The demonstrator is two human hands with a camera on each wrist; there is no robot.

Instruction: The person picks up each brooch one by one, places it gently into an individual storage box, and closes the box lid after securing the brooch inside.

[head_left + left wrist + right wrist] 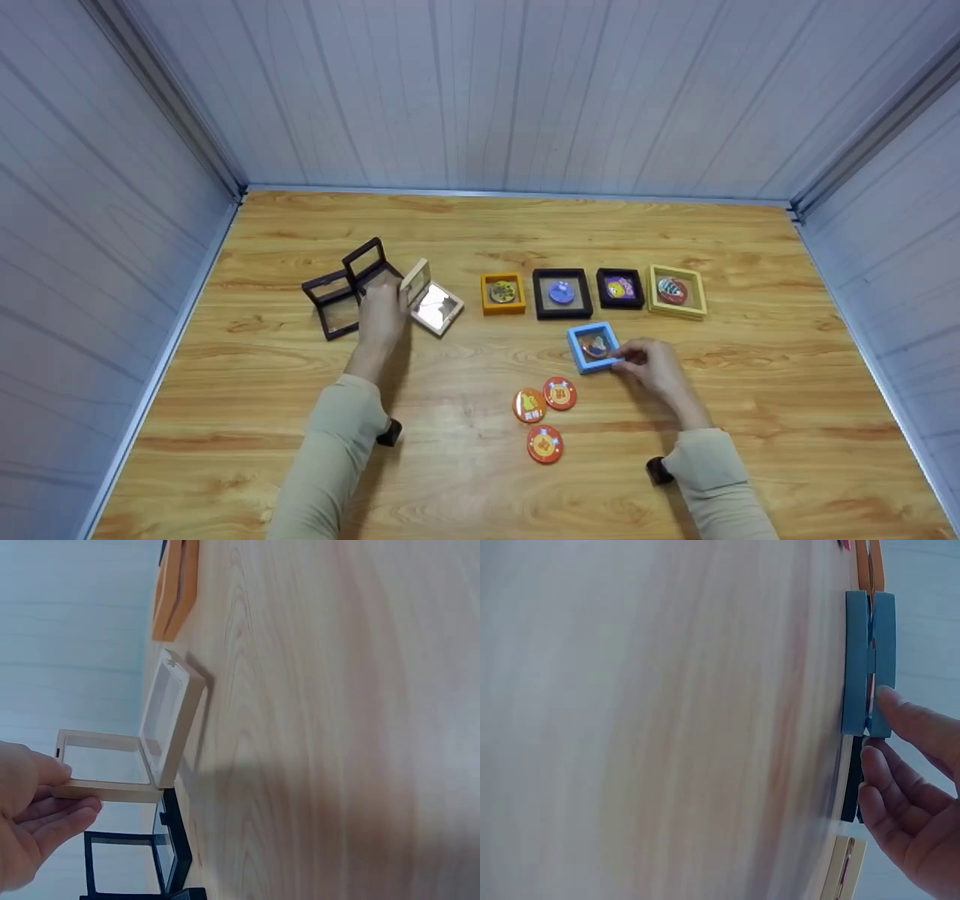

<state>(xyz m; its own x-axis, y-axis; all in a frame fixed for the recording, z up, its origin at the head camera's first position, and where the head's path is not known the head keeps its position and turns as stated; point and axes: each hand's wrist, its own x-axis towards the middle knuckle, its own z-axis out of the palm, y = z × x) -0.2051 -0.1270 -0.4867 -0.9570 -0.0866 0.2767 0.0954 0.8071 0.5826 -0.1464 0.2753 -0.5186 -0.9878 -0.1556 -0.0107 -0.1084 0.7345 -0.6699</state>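
My left hand [381, 322] pinches the raised half of a beige hinged display case [437, 309], which stands open like a book. In the left wrist view, the thumb and fingers grip the edge of that upright half, and both clear windows look empty. My right hand [656, 367] holds the near right corner of a light blue display case [576, 352] between thumb and fingers. A round badge [595, 345] shows behind the blue case's clear window. Seen edge-on in the right wrist view, the blue case [855, 664] has its two halves close together, a narrow gap between them.
Two open black cases [327, 300] stand left of the beige one. Along the back are an orange case [486, 292], a larger black case [562, 273], a small black case [621, 306] and a yellow case [697, 300], each with a badge. Three loose badges [544, 444] lie in front.
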